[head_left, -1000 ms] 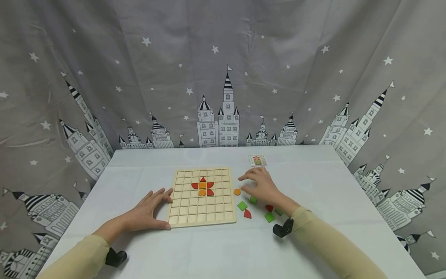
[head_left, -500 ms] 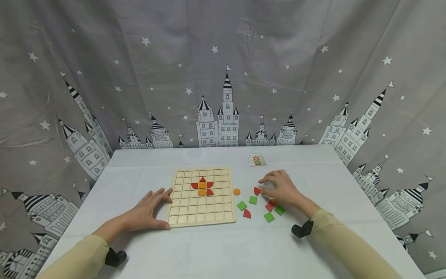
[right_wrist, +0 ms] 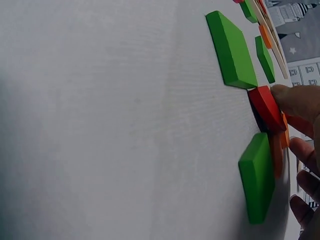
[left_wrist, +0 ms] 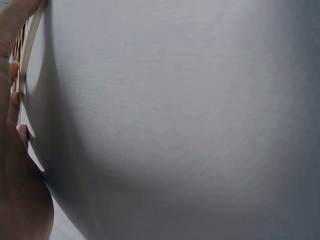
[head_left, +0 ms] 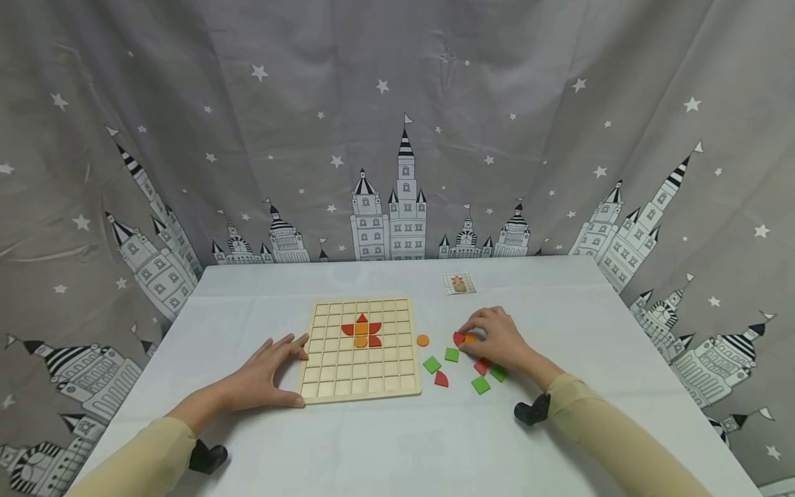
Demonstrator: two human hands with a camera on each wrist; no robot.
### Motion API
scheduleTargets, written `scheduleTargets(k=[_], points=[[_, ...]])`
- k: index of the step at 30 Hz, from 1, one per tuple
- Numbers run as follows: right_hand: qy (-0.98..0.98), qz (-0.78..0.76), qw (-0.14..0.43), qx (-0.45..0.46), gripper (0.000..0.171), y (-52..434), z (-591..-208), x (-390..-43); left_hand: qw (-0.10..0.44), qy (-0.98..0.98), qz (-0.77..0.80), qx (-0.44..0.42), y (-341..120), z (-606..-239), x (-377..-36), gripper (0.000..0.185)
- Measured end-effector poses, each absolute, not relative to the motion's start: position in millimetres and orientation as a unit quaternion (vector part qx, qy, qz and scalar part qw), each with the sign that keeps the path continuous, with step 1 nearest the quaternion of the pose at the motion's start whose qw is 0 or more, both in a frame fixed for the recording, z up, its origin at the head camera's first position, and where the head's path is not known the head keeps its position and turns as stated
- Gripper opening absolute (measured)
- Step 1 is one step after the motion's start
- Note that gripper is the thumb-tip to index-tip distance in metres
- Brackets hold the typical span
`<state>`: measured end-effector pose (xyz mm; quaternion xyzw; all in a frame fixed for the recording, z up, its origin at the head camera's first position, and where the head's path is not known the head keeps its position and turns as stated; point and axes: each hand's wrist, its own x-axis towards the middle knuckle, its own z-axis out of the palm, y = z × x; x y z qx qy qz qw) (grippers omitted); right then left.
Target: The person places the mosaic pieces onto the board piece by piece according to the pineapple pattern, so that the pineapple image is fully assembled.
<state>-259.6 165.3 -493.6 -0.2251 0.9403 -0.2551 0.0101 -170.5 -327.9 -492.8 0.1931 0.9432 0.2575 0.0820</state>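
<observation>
Head view: the wooden grid board (head_left: pixel 360 349) lies at centre frame on the worktop (head_left: pixel 385 442), which is covered in a pale, smooth cloth. A small flower already sits in its upper middle cells: red petals (head_left: pixel 362 325) around orange pieces. Most cells are bare, so by my reckoning the pattern is only partly laid. Loose flat tiles lie right of the board: an orange disc (head_left: pixel 423 339), green squares (head_left: pixel 431 364) and a red petal tile (head_left: pixel 441 379). The right hand (head_left: pixel 499 339) rests among them with fingers curled, fingertips on a red tile (head_left: pixel 459 338) and an orange one beside it; whether it pinches or merely touches them I cannot tell. The left hand (head_left: pixel 263 376) lies relaxed and flat against the board's lower left corner, steadying it. A small pattern card (head_left: pixel 459 284) sits further up the frame.

Left wrist view: palm and fingers (left_wrist: pixel 15 165) at the left edge, against the board's thin pale rim (left_wrist: pixel 30 47); the rest is grey fabric.

Right wrist view: thick, matte, sharp-edged green tiles (right_wrist: pixel 232 50), and a red tile (right_wrist: pixel 266 107) under a fingertip (right_wrist: pixel 295 100) at right.
</observation>
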Motion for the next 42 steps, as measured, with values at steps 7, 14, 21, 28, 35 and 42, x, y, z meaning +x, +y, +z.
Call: scheduleTargets(k=[7,14,21,28,35,42], points=[[0.941,-0.253,0.005,-0.226,0.022,156.5,-493.3,-261.6,0.084,0.942,0.259,0.195,-328.6,-493.1,-171.0,0.084],[0.941,-0.246,0.006,-0.233,0.026,151.2,-495.9,-266.4,0.076,0.939,0.261,0.209,-329.6,-492.8,-171.5,0.082],[0.942,-0.254,0.022,-0.217,0.031,153.6,-499.4,-270.1,0.075,0.941,0.258,0.206,-329.7,-494.1,-171.8,0.082],[0.94,-0.269,0.052,-0.203,0.032,165.8,-500.1,-274.7,0.077,0.942,0.258,0.202,-328.8,-493.6,-171.8,0.083],[0.936,-0.281,0.057,-0.205,0.028,167.3,-501.0,-275.7,0.082,0.942,0.259,0.197,-328.5,-494.0,-171.7,0.083],[0.936,-0.281,0.057,-0.206,0.029,165.8,-499.7,-275.4,0.079,0.942,0.256,0.201,-330.0,-496.3,-172.6,0.083]])
